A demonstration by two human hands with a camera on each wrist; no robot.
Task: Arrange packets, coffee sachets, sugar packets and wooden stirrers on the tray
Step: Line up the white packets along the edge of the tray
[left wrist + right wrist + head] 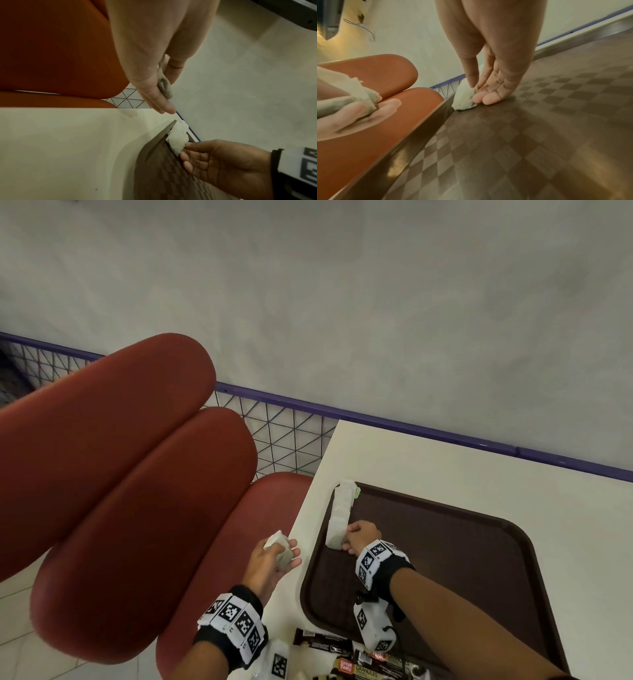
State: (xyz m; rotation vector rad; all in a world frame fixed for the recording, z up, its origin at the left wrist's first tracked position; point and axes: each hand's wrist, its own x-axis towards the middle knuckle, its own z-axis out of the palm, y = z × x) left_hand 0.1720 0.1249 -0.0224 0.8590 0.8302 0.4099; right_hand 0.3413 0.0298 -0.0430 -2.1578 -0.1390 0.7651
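A brown tray (445,559) lies on the white table (445,460). A row of white packets (342,508) lines the tray's left edge. My right hand (361,537) pinches the nearest packet (464,98) of that row between thumb and fingers, down on the tray floor (522,135). My left hand (277,556) hovers just off the table's left edge and holds a small bunch of white packets (279,546) between thumb and fingers. The left wrist view shows that bunch (164,86) edge-on, and the right hand (214,159) at the row (177,138).
Dark coffee sachets (323,642) and a granules pack (373,671) lie on the table in front of the tray. A red padded chair (137,474) stands left of the table. A purple rail with wire mesh (291,446) runs behind it.
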